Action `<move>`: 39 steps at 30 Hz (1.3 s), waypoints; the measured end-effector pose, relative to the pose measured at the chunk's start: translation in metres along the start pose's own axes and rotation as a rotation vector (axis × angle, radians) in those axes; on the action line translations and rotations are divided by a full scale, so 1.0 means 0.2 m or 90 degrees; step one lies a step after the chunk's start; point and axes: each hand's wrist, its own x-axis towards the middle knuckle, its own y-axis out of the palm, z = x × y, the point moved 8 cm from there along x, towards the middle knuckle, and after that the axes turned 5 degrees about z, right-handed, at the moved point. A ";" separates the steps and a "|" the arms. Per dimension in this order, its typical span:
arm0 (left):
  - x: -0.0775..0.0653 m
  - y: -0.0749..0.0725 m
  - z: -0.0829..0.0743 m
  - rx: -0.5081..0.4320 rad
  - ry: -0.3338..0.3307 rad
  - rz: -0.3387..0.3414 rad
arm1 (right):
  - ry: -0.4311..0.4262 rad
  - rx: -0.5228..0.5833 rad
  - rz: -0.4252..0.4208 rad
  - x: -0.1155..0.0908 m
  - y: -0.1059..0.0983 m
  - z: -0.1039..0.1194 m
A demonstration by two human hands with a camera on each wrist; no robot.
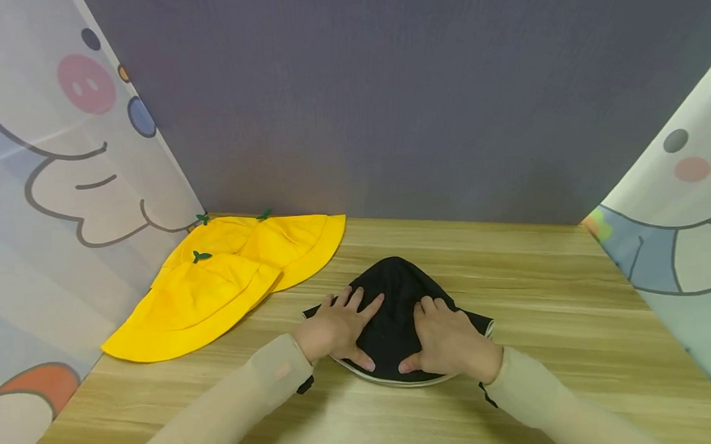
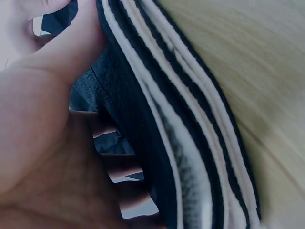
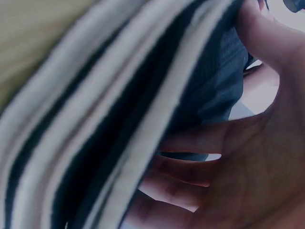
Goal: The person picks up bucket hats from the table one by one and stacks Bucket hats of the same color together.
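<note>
A black bucket hat (image 1: 393, 320) with pale edging lies flattened on the wooden table, its crown pointing away from me. My left hand (image 1: 336, 329) rests on its left side with fingers spread and straight. On the other side my right hand (image 1: 450, 340) lies on the cloth, thumb apart from the fingers. Several stacked black brims (image 2: 190, 114) with pale trim show along the near edge in the left wrist view. The same layered brims (image 3: 109, 109) appear in the right wrist view, with the fingers reaching over the top cloth.
Three yellow hats with green sprout tips overlap at the back left: a front one (image 1: 186, 305), one behind (image 1: 213, 236) and one to the right (image 1: 299, 244). A dark grey panel (image 1: 386, 101) stands behind the table (image 1: 574, 318). Cartoon-printed walls (image 1: 27, 216) flank both sides.
</note>
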 end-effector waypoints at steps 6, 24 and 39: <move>-0.01 0.00 0.01 -0.010 0.001 -0.013 | 0.016 -0.011 0.031 0.02 0.00 0.00; -0.01 -0.03 -0.02 -0.072 0.008 -0.072 | -0.001 0.001 0.052 0.01 0.00 -0.07; -0.01 -0.08 0.10 -0.195 0.035 -0.221 | 0.001 0.007 0.074 0.02 0.01 -0.18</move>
